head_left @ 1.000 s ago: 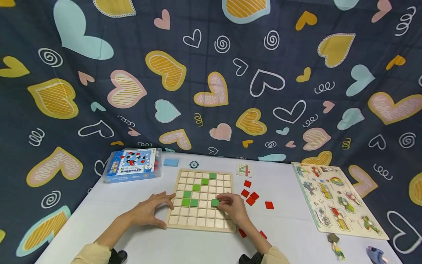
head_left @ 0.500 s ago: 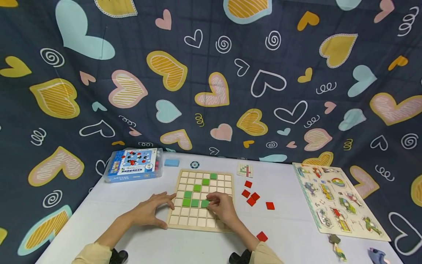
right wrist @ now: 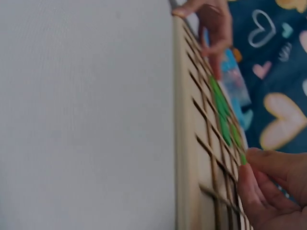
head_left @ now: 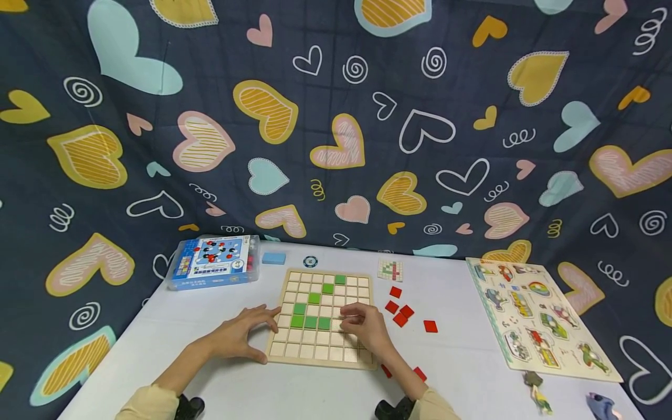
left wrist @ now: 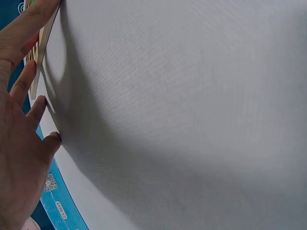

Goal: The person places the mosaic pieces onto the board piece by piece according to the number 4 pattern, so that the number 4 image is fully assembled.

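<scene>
Far left corner of tabletop (head_left: 294,396): clear box (head_left: 212,265), blue-trimmed. Left hand (head_left: 241,331) spread wide; fingertips on left edge of board (head_left: 307,352), thumb by its near left corner; grips nothing. Near the far edge: blue block (head_left: 273,258), then round disc (head_left: 310,261). Board lies flat mid-tabletop, gridded; seven green tiles (head_left: 311,322) on it, three side by side in one row, four stepping diagonally toward the far edge. Right hand (head_left: 369,331) over the board's right part, fingers bent, thumb and forefinger tips close; cannot tell whether anything is between them. Card (head_left: 391,270) near the far edge. Red tiles (head_left: 430,326): five off the board's right edge, two beside the right forearm. Puzzle (head_left: 567,344) along the tabletop's right edge; two figures (head_left: 538,394) at the near right corner.
</scene>
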`<state>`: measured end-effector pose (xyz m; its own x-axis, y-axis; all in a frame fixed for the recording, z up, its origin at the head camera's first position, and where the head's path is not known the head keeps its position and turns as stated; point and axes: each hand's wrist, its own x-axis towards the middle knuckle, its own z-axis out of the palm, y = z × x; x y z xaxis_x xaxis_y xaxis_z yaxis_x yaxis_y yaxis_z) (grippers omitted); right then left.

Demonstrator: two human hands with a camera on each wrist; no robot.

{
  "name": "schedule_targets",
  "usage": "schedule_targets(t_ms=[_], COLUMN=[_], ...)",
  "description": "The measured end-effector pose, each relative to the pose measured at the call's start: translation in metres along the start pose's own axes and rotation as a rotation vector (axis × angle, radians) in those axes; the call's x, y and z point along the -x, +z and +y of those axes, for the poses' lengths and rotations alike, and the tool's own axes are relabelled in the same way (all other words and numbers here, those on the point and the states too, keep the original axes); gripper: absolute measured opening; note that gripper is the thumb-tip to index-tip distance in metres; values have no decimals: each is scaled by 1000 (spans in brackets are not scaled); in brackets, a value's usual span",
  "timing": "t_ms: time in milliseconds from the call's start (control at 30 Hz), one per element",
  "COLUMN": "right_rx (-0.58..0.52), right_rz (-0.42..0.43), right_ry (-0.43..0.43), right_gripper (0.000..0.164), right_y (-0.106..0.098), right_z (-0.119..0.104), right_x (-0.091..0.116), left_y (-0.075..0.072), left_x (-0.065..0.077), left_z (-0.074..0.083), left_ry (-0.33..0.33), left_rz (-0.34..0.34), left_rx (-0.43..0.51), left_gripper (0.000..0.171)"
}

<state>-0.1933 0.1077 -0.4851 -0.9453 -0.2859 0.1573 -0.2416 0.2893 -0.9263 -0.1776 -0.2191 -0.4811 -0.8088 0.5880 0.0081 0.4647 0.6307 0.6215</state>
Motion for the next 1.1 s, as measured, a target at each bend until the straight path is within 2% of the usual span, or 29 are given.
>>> schedule_targets(t_ms=[133,300,433,567,633,800,933,1100], right_rx=[21,88,220,360,382,324,286,181], right_rz=[62,128,151,152,138,123,152,251], right_ry=[53,105,114,144,150,137,116,140], right_gripper=[28,31,32,37,39,37,34,34], right_y=[-29,-80,-122,-150,-158,-165,-164,-159], right_z=[4,15,29,39,43,53,60,63], right_x=[8,23,36,46,49,51,53,56], left_y=[0,-1,-2,-2,-2,-1,-2,-1], left_x=[-1,-2,-4,-4,-4,-3,-1,0], left_z=[0,-1,-2,-2,-2,-1,0,3], left_ry=[7,11,10,21,30,33,12,-4], left_rz=[1,3,1,5,9,10,7,-3], left_rx=[7,-1,-3,-7,-5,8,11,23], left_gripper=[50,50,50,51,51,50,49,49])
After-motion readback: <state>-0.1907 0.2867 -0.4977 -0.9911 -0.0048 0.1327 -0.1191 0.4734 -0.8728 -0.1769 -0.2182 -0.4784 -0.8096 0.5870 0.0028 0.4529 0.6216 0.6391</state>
